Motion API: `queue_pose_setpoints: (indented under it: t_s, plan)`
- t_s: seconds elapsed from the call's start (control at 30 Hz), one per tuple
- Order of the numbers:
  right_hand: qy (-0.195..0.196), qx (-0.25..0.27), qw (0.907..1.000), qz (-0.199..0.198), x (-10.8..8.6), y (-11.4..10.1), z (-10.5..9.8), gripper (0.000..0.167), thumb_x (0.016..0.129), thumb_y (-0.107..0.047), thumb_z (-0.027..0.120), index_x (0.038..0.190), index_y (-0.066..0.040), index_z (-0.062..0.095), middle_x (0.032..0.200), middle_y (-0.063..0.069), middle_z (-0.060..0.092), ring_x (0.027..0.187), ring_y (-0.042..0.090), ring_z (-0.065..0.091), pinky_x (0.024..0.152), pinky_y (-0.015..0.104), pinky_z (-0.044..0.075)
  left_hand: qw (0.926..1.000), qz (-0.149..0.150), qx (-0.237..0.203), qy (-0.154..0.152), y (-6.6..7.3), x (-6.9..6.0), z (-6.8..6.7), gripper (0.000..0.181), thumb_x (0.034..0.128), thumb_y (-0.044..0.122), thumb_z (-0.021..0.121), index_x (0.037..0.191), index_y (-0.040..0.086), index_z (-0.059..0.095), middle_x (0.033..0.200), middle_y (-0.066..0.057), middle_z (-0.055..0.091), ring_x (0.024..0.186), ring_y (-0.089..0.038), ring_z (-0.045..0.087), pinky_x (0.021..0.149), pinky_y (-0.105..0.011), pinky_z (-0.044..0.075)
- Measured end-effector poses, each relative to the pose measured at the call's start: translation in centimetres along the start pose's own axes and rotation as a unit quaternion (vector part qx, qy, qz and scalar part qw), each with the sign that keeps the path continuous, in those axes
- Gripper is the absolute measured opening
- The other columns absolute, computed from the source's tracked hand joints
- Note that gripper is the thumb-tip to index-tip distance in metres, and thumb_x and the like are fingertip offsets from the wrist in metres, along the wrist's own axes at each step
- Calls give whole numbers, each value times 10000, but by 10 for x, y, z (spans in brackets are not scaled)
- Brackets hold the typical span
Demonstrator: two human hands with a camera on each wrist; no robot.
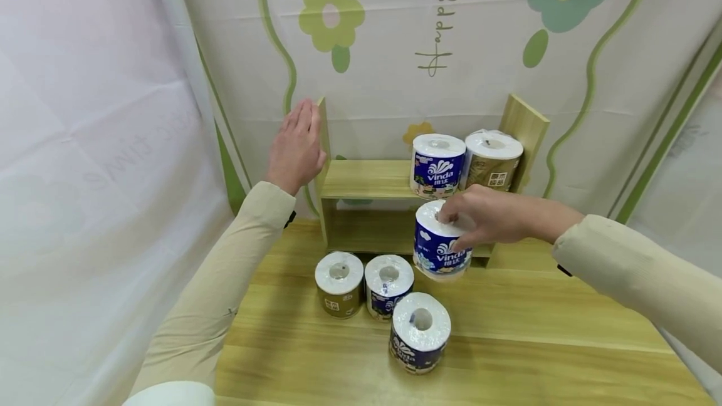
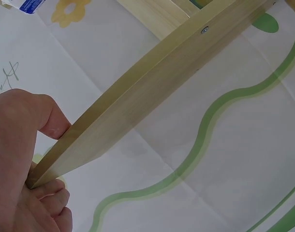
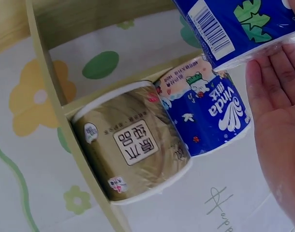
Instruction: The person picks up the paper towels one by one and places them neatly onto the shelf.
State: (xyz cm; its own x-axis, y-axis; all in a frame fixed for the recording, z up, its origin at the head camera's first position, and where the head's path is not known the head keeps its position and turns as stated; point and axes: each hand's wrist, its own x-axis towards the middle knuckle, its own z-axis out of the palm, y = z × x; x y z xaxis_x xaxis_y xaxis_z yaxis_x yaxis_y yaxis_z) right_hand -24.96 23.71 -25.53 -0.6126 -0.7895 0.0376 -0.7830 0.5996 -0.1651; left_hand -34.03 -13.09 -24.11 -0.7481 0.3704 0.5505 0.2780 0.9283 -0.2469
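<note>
My left hand (image 1: 296, 146) grips the upper end of the wooden shelf's left side panel (image 2: 133, 92), thumb on one face and fingers on the other. My right hand (image 1: 487, 212) holds a blue Vinda toilet paper roll (image 1: 431, 246) from above, in front of the shelf (image 1: 366, 179). In the right wrist view that roll (image 3: 244, 29) shows a barcode. On the upper board stand another blue roll (image 1: 438, 168) and, beside it against the right side panel, a gold-brown roll (image 3: 133, 145).
On the wooden table (image 1: 541, 324) before the shelf stand a gold-brown roll (image 1: 340, 287), a blue roll (image 1: 388, 287) and a dark blue roll (image 1: 420, 334) nearer me. A printed cloth with flowers (image 1: 372, 93) hangs behind the shelf; white cloth (image 1: 96, 205) hangs at the left.
</note>
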Motion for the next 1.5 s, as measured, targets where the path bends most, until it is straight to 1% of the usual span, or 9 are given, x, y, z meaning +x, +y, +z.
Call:
queue_pose_setpoints:
  t_s: [0.2,0.3,0.5,0.8,1.03,1.23,1.5]
  plan:
    - [211,-140,9992,-294,6,-3,-6,324,828,-251,898,1097,-123,771,1113,6,785,1034,164,743,907,393,645,10000,-16,-11,8,2,0,-1,715,1010,162,526,1602,-134,254,1696,-289,307,1617,-386,273,1355,-436,222]
    - [331,-147,9985,-403,9,-5,-8,345,831,-247,898,1115,-101,767,1134,36,785,1058,195,745,918,408,644,10000,0,-14,55,2,1,0,708,1008,157,529,1596,-136,264,1691,-293,315,1615,-388,279,1354,-439,226]
    - [511,-229,9963,-645,25,-11,-12,355,839,-220,896,1130,-58,773,1156,85,786,1091,243,742,940,437,638,10000,-26,-19,82,2,1,0,709,1001,148,526,1592,-143,266,1685,-302,319,1608,-398,288,1350,-448,235]
    - [557,-446,9958,-580,53,-22,-21,374,844,-210,894,1153,-38,772,1183,108,775,1123,266,724,970,458,624,10000,-62,-13,0,0,1,-2,710,1009,151,523,1598,-141,254,1693,-299,303,1611,-400,278,1352,-448,230]
    - [576,-394,9959,-575,71,-26,-28,386,852,-222,890,1171,-45,765,1213,110,765,1126,252,718,965,431,628,10000,-24,55,-69,1,1,-1,717,1020,172,533,1603,-135,249,1699,-291,299,1620,-387,266,1355,-443,220]
    - [790,-461,9928,-771,86,-25,-38,378,835,-186,900,1143,-17,761,1178,143,768,1080,273,731,927,429,639,10000,-73,-12,-40,1,1,-2,723,1014,166,552,1601,-133,255,1697,-289,305,1618,-388,270,1353,-446,228]
    - [1021,-531,9914,-625,99,-21,-53,375,823,-142,903,1135,11,761,1188,183,764,1099,332,730,935,465,640,9999,-16,114,-32,1,1,0,721,1013,180,548,1596,-136,265,1692,-290,317,1616,-386,280,1354,-441,224]
